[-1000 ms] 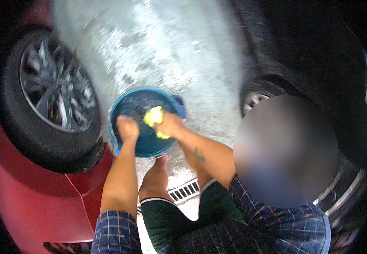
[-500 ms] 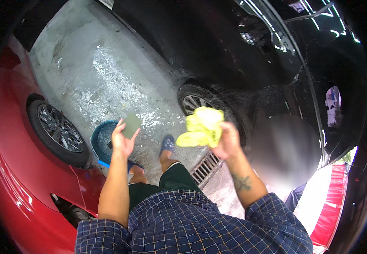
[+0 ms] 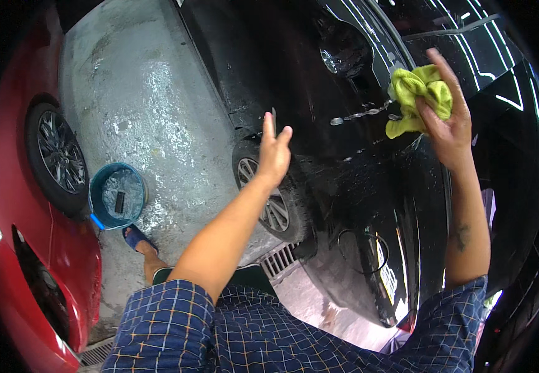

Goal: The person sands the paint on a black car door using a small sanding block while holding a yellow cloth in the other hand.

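My right hand (image 3: 453, 127) grips a crumpled yellow-green cloth (image 3: 428, 93), raised in front of the black car's (image 3: 319, 93) upper body. Whether the cloth touches the paint I cannot tell. A whitish streak of water (image 3: 362, 115) shows beside the cloth, against the dark panel. Out in front, my left hand (image 3: 274, 155) has a thin grey-green pad (image 3: 274, 116) between its fingers. That pad is seen nearly edge-on, mostly hidden by the hand, near the car's side above its front wheel (image 3: 263, 196).
On the wet concrete floor (image 3: 157, 105) stands a blue bucket (image 3: 94, 193) of water with a dark block inside. A red car (image 3: 8, 186) is at the left, close to the bucket. A metal drain grate (image 3: 278, 261) lies near my legs.
Both hands have moved right and farther out toward the black car, carrying the pad and the cloth. My body has turned and shifted closer to that car, with the bucket now farther left.
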Motion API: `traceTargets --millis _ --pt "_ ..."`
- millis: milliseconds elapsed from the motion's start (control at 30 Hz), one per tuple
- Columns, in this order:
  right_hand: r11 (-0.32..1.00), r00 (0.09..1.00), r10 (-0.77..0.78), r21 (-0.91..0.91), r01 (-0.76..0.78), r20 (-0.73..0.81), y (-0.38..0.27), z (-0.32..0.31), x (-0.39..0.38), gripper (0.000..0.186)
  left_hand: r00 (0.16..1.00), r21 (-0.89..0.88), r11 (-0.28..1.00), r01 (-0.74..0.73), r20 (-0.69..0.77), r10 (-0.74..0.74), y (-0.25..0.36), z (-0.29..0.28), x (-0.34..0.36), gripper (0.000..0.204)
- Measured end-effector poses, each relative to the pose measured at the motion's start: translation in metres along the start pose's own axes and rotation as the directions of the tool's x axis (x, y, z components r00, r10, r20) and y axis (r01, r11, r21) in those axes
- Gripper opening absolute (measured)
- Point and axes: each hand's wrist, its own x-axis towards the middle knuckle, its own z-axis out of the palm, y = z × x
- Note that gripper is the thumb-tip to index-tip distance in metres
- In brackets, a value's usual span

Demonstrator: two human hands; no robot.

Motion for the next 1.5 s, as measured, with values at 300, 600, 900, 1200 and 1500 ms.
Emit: traceTargets --millis 300,600,900,1200,1500 --pt "0.656 0.890 -0.243 -0.611 0.443 0.385 0.061 -0.008 0.017 0.073 0.961 0.478 0.843 -0.249 0.010 0.278 -0.069 0.100 -0.086 0.096" --pt "0.634 0.919 -0.329 -0.671 0.384 0.215 0.079 0.013 0.050 0.067 0.965 0.317 0.929 -0.191 -0.114 0.237 -0.078 0.019 0.086 0.098" --pt "0.609 0.912 -0.305 -0.680 0.408 0.275 0.086 0.011 0.054 0.066 0.915 0.441 0.802 -0.403 0.211 0.343 -0.070 0.062 -0.075 0.099" --pt "0.674 0.889 -0.381 -0.582 0.455 0.255 0.078 0.033 0.065 0.057 0.962 0.468 0.847 -0.252 0.030 0.270 -0.042 0.049 0.021 0.099" --pt "0.570 0.867 -0.401 -0.661 0.488 0.295 0.055 0.040 0.074 0.040 0.970 0.321 0.931 -0.176 -0.107 0.220 -0.040 0.008 0.096 0.102"
